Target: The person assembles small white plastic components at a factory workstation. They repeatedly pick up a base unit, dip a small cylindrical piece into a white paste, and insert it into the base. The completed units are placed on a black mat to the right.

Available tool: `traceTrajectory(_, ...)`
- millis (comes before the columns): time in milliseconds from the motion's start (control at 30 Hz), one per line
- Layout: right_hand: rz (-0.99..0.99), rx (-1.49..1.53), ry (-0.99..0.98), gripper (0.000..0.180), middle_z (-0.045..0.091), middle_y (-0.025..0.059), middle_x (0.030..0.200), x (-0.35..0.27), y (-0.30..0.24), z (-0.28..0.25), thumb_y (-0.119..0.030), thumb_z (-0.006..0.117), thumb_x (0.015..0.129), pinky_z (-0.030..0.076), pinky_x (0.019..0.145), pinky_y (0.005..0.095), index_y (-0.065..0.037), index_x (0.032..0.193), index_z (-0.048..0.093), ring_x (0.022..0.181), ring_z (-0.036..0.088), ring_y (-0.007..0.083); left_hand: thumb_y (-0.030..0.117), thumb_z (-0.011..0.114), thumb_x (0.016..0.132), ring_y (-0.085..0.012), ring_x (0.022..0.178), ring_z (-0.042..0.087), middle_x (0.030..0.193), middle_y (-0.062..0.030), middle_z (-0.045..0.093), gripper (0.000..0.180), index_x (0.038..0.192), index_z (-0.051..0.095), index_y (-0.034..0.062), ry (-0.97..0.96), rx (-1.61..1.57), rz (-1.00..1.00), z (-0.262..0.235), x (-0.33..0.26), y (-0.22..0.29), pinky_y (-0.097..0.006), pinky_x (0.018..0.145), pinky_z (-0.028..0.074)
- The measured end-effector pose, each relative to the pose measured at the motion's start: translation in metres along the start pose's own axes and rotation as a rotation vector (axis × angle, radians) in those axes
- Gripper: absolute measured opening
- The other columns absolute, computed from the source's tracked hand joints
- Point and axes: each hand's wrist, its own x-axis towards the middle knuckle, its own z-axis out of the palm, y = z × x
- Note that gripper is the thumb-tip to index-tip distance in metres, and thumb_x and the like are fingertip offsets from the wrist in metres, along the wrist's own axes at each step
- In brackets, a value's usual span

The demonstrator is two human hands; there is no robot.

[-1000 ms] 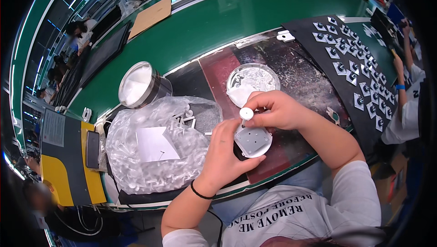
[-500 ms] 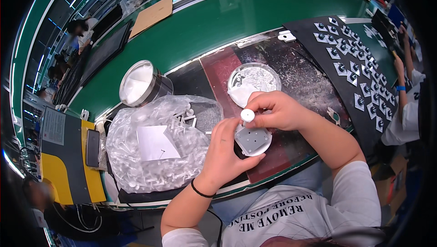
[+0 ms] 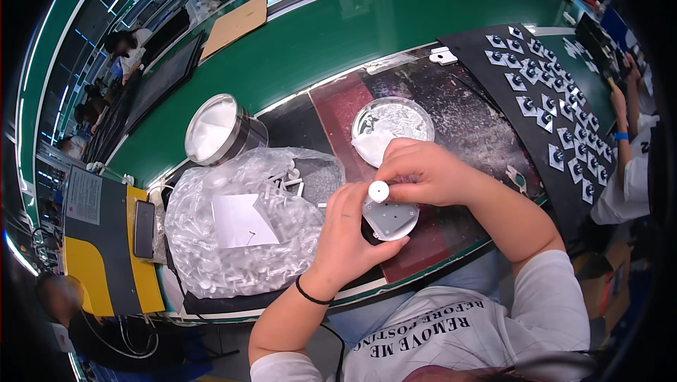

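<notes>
My left hand (image 3: 345, 230) is curled around the left side of a round white housing (image 3: 407, 231). A grey metal plate (image 3: 395, 220) with small holes and screws covers much of it. Over the plate's far edge, my right hand (image 3: 421, 174) pinches a small white plastic gear (image 3: 379, 191), its toothed face turned up. Whether the gear touches the plate is hidden. Just beyond my right hand stands a shallow round tin (image 3: 429, 115) with whitish grease in it. A clear plastic bag (image 3: 194, 241) full of white shafted parts lies left of my left hand, with a paper slip on top.
An open metal can (image 3: 250, 139) holding white material tilts behind the bag. At far left is a yellow-grey machine (image 3: 99, 276) with a phone (image 3: 144, 230). A black board (image 3: 493, 89) at right carries rows of small parts. Another person's arm (image 3: 620, 118) is beyond it.
The white gear has moved down and slightly left over the plate, and its shaft no longer shows. My right hand shifted with it; my left hand stayed nearly still.
</notes>
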Motion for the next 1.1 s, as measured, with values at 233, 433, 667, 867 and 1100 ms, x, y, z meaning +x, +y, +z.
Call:
traceTrajectory(233, 0.243, 0.084, 0.029, 0.030, 0.062, 0.0048, 0.093, 0.000, 0.000, -0.012, -0.006, 0.064, 0.078, 0.047, 0.072, 0.0283, -0.004, 0.107, 0.062, 0.083, 0.058, 0.0137, 0.023, 0.082, 0.058, -0.0356, 0.110, 0.045, 0.116, -0.0159, 0.049, 0.078, 0.123, 0.043, 0.0042, 0.081, 0.019, -0.036, -0.008, 0.001, -0.004, -0.044, 0.095, 0.036)
traceTrajectory(433, 0.516, 0.416, -0.134, 0.042, 0.059, 0.0018, 0.079, -0.002, -0.001, -0.002, -0.013, 0.061, 0.083, 0.044, 0.049, 0.0210, -0.003, 0.122, 0.050, 0.060, 0.055, 0.0073, 0.024, 0.082, 0.058, -0.0357, 0.110, 0.044, 0.116, -0.0168, 0.048, 0.084, 0.127, 0.039, 0.0037, 0.133, 0.035, 0.017, -0.010, 0.001, -0.006, -0.044, 0.095, 0.036)
traceTrajectory(667, 0.621, 0.645, 0.151, 0.042, 0.057, 0.0036, 0.074, 0.021, 0.011, -0.015, -0.017, 0.059, 0.083, 0.043, 0.046, 0.0220, -0.001, 0.120, 0.046, 0.057, 0.056, 0.0094, 0.027, 0.082, 0.060, -0.0371, 0.120, 0.038, 0.134, -0.0218, 0.034, 0.106, 0.139, 0.018, -0.0017, 0.317, 0.026, -0.017, -0.004, -0.003, -0.012, -0.045, 0.101, 0.032)
traceTrajectory(867, 0.757, 0.342, 0.569, 0.026, 0.057, 0.0040, 0.067, 0.091, 0.108, -0.065, -0.020, 0.062, 0.081, 0.040, 0.041, 0.0194, -0.002, 0.098, 0.053, 0.051, 0.053, 0.0079, 0.024, 0.076, 0.068, -0.0393, 0.121, 0.038, 0.138, -0.0224, 0.034, 0.096, 0.141, 0.018, 0.0007, 0.274, 0.137, 0.158, 0.002, 0.000, -0.014, -0.046, 0.101, 0.032)
traceTrajectory(1100, 0.897, 0.445, 0.695, 0.011, 0.054, 0.0048, 0.076, 0.131, 0.211, -0.096, -0.012, 0.058, 0.085, 0.046, 0.045, 0.0217, -0.002, 0.088, 0.055, 0.056, 0.056, 0.0128, 0.015, 0.074, 0.067, -0.0380, 0.116, 0.043, 0.134, -0.0211, 0.040, 0.091, 0.140, 0.021, 0.0033, 0.328, 0.170, 0.201, 0.000, 0.000, -0.017, -0.046, 0.096, 0.035)
